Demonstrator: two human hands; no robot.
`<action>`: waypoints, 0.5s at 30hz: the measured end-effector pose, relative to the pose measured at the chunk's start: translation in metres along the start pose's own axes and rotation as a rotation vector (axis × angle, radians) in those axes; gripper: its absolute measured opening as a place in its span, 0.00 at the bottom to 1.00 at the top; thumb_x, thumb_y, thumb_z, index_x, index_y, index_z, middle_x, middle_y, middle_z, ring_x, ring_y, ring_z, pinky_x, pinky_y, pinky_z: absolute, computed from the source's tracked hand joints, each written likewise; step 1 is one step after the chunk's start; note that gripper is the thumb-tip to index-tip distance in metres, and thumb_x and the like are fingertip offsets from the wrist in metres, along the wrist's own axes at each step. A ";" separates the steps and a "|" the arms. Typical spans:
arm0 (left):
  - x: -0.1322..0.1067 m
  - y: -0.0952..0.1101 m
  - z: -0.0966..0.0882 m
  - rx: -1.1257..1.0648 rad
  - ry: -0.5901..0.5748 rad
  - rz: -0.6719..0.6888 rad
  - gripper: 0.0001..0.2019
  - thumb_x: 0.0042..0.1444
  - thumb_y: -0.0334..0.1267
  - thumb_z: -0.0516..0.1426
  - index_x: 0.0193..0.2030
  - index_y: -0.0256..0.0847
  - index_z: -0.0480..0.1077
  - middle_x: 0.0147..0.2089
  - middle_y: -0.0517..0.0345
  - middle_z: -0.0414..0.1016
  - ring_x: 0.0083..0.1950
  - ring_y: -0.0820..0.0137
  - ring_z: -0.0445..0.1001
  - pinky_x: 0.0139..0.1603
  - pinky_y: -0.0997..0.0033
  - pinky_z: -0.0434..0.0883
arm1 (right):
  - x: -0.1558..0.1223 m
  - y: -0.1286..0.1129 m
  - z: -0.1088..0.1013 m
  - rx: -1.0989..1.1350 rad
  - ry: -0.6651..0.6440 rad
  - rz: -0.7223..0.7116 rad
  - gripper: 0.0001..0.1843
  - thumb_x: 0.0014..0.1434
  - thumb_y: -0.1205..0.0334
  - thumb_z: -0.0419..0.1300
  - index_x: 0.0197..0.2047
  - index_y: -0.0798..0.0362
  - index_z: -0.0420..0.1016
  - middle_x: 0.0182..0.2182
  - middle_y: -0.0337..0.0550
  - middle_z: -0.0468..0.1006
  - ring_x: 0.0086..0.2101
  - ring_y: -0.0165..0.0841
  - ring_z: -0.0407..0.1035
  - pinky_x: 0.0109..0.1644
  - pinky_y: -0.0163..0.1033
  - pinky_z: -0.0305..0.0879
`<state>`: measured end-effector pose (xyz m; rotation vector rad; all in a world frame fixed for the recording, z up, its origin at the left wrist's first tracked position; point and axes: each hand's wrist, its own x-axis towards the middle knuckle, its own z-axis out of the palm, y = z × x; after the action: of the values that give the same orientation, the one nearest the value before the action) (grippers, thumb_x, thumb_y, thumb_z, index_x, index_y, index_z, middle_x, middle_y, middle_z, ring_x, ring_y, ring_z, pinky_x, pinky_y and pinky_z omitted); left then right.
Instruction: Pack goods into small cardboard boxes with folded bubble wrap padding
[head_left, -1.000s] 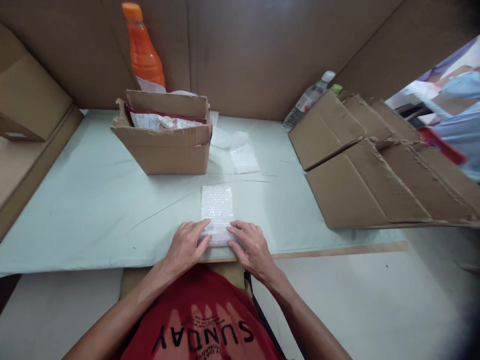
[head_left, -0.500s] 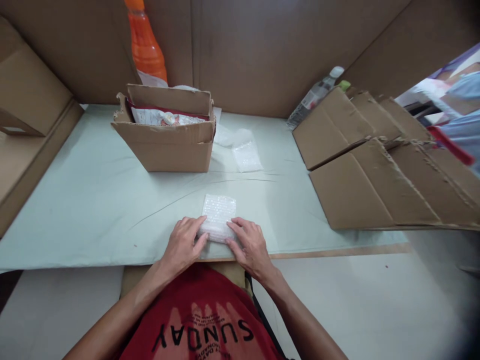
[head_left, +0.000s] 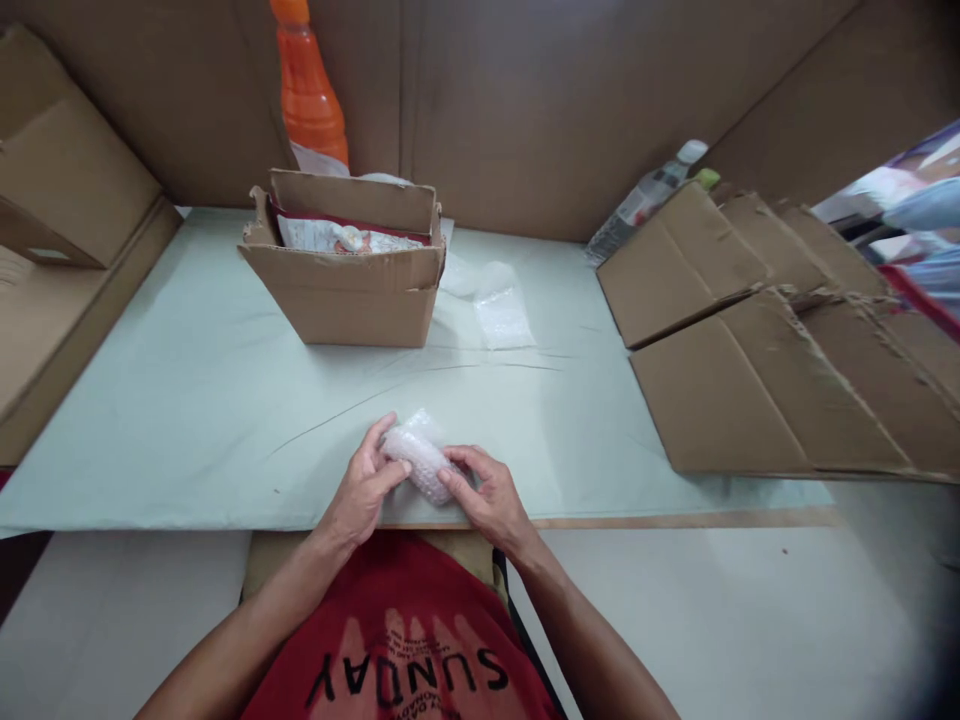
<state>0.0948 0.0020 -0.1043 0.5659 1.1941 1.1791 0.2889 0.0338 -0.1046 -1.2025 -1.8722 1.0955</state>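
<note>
A piece of bubble wrap [head_left: 424,465], rolled up and tilted, is held near the front edge of the table. My left hand [head_left: 365,485] grips its left end, thumb on the near side and fingers behind. On its right end, my right hand [head_left: 487,495] closes with thumb and fingers. A loose flap of the wrap sticks up at the far side. Whether anything lies inside the roll I cannot tell. Farther back, another flat piece of bubble wrap [head_left: 504,318] rests on the pale green cloth [head_left: 202,420].
Beyond my hands stands an open cardboard box [head_left: 360,310] with printed packets inside. Behind it is an orange bottle [head_left: 311,110]. Cardboard dividers [head_left: 720,400] fill the right side, beside a clear plastic bottle [head_left: 645,200]. Another cardboard box [head_left: 67,150] is at the left.
The bubble wrap lay flatter between both hands; now it is a roll, lifted and turned aslant. My left hand has shifted its hold to the end. The view has moved slightly left.
</note>
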 end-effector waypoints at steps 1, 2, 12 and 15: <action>0.000 0.002 0.002 -0.014 -0.002 0.004 0.43 0.49 0.41 0.67 0.71 0.36 0.56 0.48 0.53 0.77 0.46 0.67 0.75 0.49 0.69 0.72 | 0.000 -0.001 -0.001 -0.017 0.025 -0.014 0.14 0.63 0.55 0.62 0.50 0.50 0.80 0.52 0.49 0.80 0.53 0.42 0.73 0.59 0.48 0.69; 0.000 0.003 0.004 -0.007 -0.013 0.020 0.43 0.50 0.41 0.67 0.71 0.37 0.56 0.46 0.53 0.77 0.44 0.68 0.75 0.48 0.70 0.72 | 0.001 -0.001 -0.003 -0.032 0.048 -0.020 0.18 0.61 0.53 0.65 0.53 0.50 0.78 0.57 0.51 0.77 0.57 0.44 0.70 0.62 0.50 0.67; 0.020 0.042 -0.023 0.707 0.036 0.672 0.29 0.60 0.41 0.62 0.67 0.41 0.63 0.55 0.46 0.76 0.52 0.61 0.76 0.55 0.58 0.74 | 0.040 -0.018 -0.025 -0.047 -0.076 -0.050 0.10 0.61 0.55 0.65 0.40 0.52 0.80 0.32 0.41 0.82 0.32 0.34 0.75 0.40 0.37 0.73; 0.043 0.107 -0.040 1.039 0.258 1.142 0.25 0.60 0.35 0.61 0.64 0.43 0.66 0.61 0.45 0.73 0.62 0.56 0.72 0.64 0.51 0.70 | 0.069 -0.043 -0.052 -0.132 0.067 -0.184 0.09 0.61 0.55 0.66 0.40 0.52 0.80 0.32 0.40 0.82 0.31 0.33 0.75 0.39 0.37 0.73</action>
<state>0.0125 0.0690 -0.0442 2.1281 1.7445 1.4872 0.2910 0.1038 -0.0381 -1.0991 -1.9842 0.8339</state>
